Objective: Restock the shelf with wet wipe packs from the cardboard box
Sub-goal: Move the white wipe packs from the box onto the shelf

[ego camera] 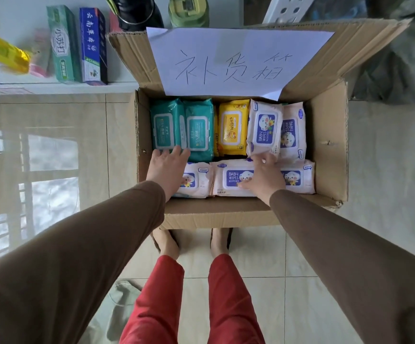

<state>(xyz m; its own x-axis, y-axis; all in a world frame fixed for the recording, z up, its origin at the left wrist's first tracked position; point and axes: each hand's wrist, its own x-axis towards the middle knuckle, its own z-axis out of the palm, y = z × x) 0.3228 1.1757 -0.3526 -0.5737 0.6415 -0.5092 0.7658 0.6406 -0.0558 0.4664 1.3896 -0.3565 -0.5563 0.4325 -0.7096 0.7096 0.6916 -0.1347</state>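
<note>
**Both hands in the box**

The cardboard box (328,145) sits open on the tiled floor (387,182), packed with wet wipe packs. The left hand (166,167) lies flat, fingers spread, on the near edge of the teal packs (181,125), gripping nothing. The right hand (263,175) pinches the near end of a tilted white baby wipes pack (263,127), beside the yellow pack (233,127). The shelf (52,86) stands far left, holding toothpaste boxes (77,43).
</note>
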